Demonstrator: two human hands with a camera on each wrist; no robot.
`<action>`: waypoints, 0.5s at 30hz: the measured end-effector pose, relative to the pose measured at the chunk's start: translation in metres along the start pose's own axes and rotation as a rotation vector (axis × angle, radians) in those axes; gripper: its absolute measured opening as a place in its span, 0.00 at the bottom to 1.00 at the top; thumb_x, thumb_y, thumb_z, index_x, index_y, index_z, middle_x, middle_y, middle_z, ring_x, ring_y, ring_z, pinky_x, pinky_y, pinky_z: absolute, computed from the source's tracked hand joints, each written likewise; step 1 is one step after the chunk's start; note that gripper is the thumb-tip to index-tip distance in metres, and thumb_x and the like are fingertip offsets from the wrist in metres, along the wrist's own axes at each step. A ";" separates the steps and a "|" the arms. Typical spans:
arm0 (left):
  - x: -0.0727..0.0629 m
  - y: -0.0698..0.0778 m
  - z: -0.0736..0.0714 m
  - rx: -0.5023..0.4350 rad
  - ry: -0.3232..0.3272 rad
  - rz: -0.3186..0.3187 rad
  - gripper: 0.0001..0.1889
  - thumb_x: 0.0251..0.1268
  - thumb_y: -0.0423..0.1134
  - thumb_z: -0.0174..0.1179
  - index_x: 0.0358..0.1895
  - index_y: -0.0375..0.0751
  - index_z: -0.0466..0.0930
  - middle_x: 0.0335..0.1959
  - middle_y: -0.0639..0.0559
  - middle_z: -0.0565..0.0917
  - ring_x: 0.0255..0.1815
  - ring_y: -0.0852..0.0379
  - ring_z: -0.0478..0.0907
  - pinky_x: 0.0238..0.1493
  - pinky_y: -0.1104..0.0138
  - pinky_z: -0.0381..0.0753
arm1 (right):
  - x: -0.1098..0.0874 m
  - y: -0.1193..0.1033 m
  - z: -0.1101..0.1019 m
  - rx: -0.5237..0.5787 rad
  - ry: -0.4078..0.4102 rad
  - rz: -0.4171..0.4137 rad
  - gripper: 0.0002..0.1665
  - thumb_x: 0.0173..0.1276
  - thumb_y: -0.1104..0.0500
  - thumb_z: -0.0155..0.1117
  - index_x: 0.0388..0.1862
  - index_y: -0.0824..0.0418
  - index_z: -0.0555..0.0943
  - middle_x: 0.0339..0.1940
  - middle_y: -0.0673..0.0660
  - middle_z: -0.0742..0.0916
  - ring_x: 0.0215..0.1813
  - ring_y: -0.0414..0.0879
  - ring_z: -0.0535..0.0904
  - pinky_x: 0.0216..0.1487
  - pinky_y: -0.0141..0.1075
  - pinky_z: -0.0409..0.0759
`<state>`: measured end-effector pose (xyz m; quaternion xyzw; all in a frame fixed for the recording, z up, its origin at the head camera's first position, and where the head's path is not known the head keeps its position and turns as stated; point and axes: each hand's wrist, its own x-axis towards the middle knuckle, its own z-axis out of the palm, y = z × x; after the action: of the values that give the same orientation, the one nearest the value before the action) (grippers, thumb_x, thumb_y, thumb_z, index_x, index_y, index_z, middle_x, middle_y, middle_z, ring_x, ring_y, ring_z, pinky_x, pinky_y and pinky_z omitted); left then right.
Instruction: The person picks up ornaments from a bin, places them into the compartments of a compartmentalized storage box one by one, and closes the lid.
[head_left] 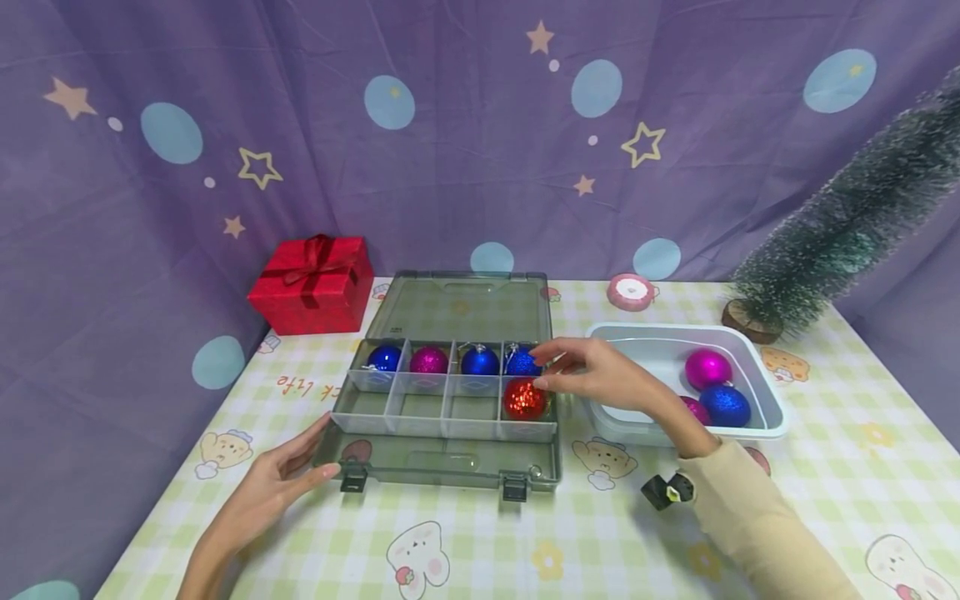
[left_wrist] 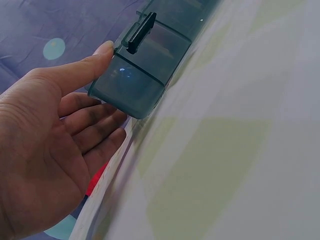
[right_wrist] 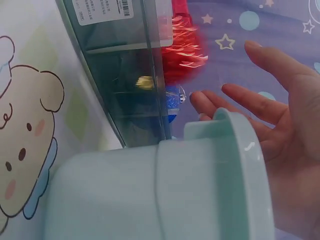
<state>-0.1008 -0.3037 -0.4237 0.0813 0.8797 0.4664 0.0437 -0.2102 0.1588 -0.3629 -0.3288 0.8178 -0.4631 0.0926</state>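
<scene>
A smoky-clear divided storage box [head_left: 446, 460] lies on the table with its lid [head_left: 457, 308] laid back. My left hand [head_left: 262, 492] holds the box's front left corner, thumb at the front edge and fingers along the side. A glittery red bauble [head_left: 525, 400] sits in the front right compartment, blurred in the right wrist view. Just above and beside it, my right hand [head_left: 600, 373] has its fingers spread, holding nothing. Across the back row sit a blue bauble [head_left: 385, 358], a magenta bauble [head_left: 429, 361] and two more blue ones, the rightmost [head_left: 522, 362] nearest my right fingers.
To the right, a pale plastic tub [head_left: 626, 425] holds magenta baubles [head_left: 708, 368] and a blue bauble [head_left: 725, 406]. Behind it are a ribbon roll [head_left: 631, 292] and a small frosted tree [head_left: 840, 225]. A red gift box [head_left: 315, 287] stands back left.
</scene>
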 end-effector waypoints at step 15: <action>0.000 0.000 -0.001 0.006 -0.013 -0.015 0.38 0.75 0.45 0.65 0.81 0.38 0.58 0.78 0.37 0.63 0.76 0.37 0.60 0.61 0.85 0.65 | -0.031 0.002 -0.025 0.007 0.109 0.047 0.22 0.74 0.60 0.69 0.64 0.64 0.82 0.56 0.61 0.87 0.54 0.50 0.86 0.57 0.42 0.85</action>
<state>-0.1011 -0.3044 -0.4231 0.0780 0.8814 0.4629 0.0525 -0.1984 0.1958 -0.3552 -0.2834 0.8275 -0.4809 0.0598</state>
